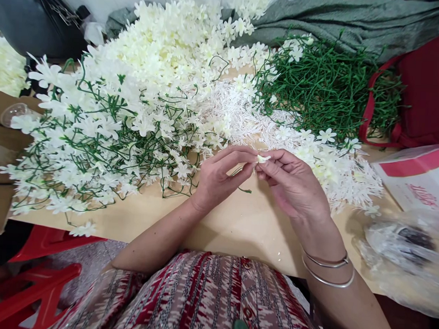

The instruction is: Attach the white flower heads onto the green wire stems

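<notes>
My left hand [222, 177] and my right hand [291, 184] meet above the tan table [238, 223], fingertips pinched together on one small white flower [262, 158]. A thin green stem [240, 182] hangs under my left fingers. Just beyond the hands lies a heap of loose white plastic flower parts [250, 117]. To the left sprawls a pile of finished white flowers on green stems [97, 135]. Bare green stems [324, 86] are heaped at the back right.
A big mound of cream flowers [174, 41] fills the back middle. A red bag [422, 91] and grey-green cloth [356, 20] sit at the right rear. Clear plastic bags [401, 245] and a white-and-red packet [418, 178] lie at the right edge. Red stools [32, 282] stand below left.
</notes>
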A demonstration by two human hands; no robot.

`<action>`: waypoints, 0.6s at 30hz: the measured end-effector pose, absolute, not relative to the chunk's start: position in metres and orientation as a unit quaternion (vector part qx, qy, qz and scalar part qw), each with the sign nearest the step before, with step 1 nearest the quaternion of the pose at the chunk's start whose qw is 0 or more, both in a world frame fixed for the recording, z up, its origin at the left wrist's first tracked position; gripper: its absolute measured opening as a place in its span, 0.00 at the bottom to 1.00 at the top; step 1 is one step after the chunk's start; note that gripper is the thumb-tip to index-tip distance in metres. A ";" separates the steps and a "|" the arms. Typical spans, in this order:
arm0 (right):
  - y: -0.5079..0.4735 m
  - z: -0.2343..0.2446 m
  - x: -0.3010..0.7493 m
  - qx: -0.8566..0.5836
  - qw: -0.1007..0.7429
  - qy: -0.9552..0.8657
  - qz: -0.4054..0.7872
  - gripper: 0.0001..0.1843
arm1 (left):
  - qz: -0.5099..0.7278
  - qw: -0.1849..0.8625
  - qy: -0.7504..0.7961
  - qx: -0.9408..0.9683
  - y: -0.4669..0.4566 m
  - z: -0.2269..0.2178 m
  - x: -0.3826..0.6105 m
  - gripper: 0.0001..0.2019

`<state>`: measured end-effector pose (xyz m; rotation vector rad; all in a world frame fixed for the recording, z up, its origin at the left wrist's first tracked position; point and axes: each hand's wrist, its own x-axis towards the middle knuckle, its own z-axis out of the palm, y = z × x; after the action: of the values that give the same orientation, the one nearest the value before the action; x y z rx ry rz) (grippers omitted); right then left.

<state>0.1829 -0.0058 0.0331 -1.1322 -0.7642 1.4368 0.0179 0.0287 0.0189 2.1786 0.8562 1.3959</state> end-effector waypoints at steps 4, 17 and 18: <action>-0.006 0.030 0.178 -0.472 0.579 -0.322 0.582 0.11 | 0.515 0.215 0.300 0.774 0.028 0.023 0.019 0.03; 0.000 0.022 0.189 -0.473 0.646 -0.384 0.460 0.12 | 0.527 0.270 0.375 0.713 0.022 0.026 0.021 0.05; 0.002 0.021 0.194 -0.478 0.652 -0.383 0.448 0.12 | 0.511 0.277 0.385 0.717 0.022 0.029 0.019 0.06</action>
<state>0.1936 0.0021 0.0212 -1.0845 -0.8704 1.0162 0.0190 0.0220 0.0291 1.9254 1.0336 1.3718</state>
